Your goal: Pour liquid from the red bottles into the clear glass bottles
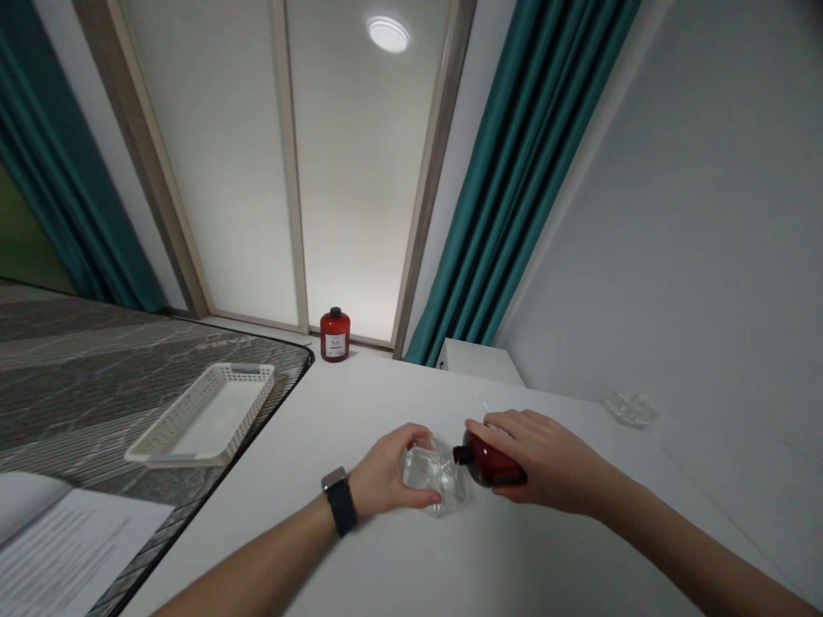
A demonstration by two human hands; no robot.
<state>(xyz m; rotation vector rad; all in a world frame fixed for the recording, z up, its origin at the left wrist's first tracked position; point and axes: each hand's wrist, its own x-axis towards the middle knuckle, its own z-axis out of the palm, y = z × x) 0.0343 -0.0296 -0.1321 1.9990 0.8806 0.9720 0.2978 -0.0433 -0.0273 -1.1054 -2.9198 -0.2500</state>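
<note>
Red and upright, just left of the frame's centre, a labelled bottle (327,324) bore a white label (335,345) with an apparent "M" above print too small to read. Lower centre, the left hand (399,471), half curled, held clear plastic (432,470) between thumb and fingers; the right hand (537,454) wrapped a tilted dark-red bottle (492,465).

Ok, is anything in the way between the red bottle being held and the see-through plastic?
No, nothing that I can see. The held red bottle points its dark top right at the see-through plastic. I can't tell if they touch.
</note>
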